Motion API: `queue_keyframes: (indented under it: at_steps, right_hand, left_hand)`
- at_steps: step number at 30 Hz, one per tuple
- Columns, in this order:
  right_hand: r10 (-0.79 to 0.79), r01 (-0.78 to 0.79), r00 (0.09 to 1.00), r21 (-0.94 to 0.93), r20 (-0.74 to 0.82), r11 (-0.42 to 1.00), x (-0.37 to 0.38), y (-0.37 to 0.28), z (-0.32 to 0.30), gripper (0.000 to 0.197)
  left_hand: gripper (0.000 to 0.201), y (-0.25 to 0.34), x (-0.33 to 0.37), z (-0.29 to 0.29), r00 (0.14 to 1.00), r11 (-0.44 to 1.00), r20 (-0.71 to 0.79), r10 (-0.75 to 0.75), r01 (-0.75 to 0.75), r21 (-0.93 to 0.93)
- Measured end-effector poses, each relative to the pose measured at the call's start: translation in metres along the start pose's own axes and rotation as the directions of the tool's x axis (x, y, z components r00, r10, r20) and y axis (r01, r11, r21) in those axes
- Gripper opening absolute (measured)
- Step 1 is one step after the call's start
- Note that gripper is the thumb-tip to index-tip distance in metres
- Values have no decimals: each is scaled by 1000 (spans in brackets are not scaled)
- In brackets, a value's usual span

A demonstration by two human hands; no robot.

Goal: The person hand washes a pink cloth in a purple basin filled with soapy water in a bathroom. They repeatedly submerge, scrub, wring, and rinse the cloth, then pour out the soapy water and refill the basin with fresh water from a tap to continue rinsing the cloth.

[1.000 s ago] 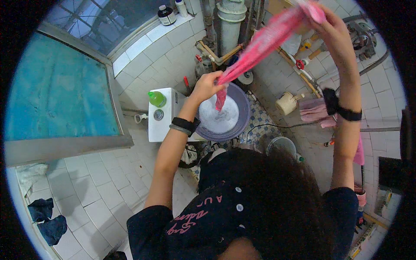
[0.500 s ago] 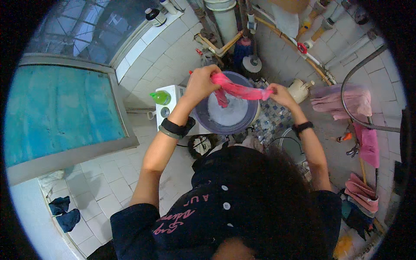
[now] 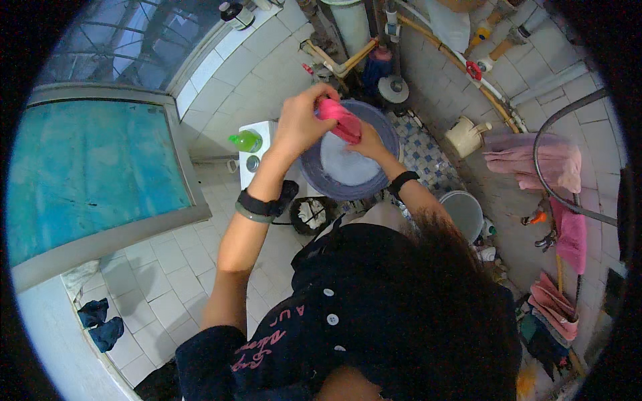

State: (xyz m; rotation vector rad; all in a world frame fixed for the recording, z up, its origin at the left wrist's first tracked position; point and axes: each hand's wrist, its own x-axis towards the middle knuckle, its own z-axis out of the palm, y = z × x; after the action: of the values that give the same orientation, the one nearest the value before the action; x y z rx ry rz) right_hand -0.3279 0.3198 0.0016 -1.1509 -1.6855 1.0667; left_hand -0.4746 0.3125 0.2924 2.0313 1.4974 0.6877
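Now we hold the bunched pink cloth point(image 3: 342, 123) above the purple basin point(image 3: 386, 128): our left hand point(image 3: 301, 127) grips its far end, our right hand point(image 3: 372, 143) grasps its near end. Inside the basin is foamy water point(image 3: 348, 167); to its left, a green bottle point(image 3: 249, 140).

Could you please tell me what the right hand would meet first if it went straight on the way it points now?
The right hand would probably meet the pink cloth at its fingertips first, then perhaps the left hand; depth is unclear.
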Motion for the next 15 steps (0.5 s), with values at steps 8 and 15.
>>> queue_keyframes:
  at_steps: [8,15]
  right_hand:
    - [324,-382,917,273,234,883,11,-23,-10,39]
    - [142,-197,976,397,165,896,14,-33,29,40]
  left_hand:
    - [41,-102,-78,-57,940,957,-180,-288,288,-29]
    - [46,-270,-169,27,830,724,75,-553,522,-450]
